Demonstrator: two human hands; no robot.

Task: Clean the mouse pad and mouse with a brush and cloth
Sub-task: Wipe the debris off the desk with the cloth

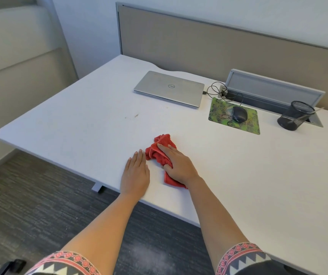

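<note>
A crumpled red cloth (160, 150) lies on the white desk (80, 124) near its front edge. My right hand (177, 165) lies on top of the cloth, its fingers straight and its thumb tucked against the cloth's side. My left hand (136, 172) rests flat on the desk just left of the cloth, fingers straight. Far to the right at the back, a black wired mouse (239, 114) sits on a green patterned mouse pad (218, 114). No brush shows clearly; a thin stick-like item pokes out of the mesh cup.
A closed silver laptop (169, 88) lies at the back centre. A coiled cable (216, 92) runs to a grey cable box (274, 86). A black mesh pen cup (296, 116) stands at the right. Small crumbs (136, 115) dot the desk's middle. A beige partition (198, 42) backs the desk.
</note>
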